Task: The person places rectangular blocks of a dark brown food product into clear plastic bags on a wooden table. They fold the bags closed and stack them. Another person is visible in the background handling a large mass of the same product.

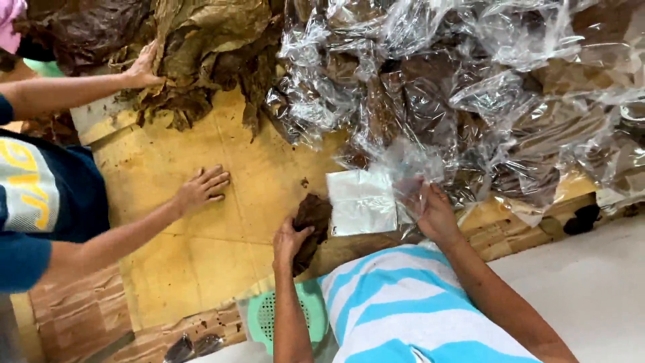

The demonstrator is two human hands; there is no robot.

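While left hand (290, 240) grips one leaf bundle (312, 222) (dark); right hand (433, 212) pinches one bag (361, 202).

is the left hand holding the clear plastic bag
No, the left hand grips a dark brown leaf bundle, while the right hand holds the clear plastic bag.

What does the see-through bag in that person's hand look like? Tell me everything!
The clear plastic bag is a flat, roughly square pouch, thin and shiny with soft wrinkles that catch the light. It looks whitish where it glares. It lies on the yellow board, just in front of the big heap of crumpled clear plastic. The right hand pinches its right edge. Beside its left edge, the left hand grips a dark brown wad of dried leaf. Whether anything is inside cannot be told.
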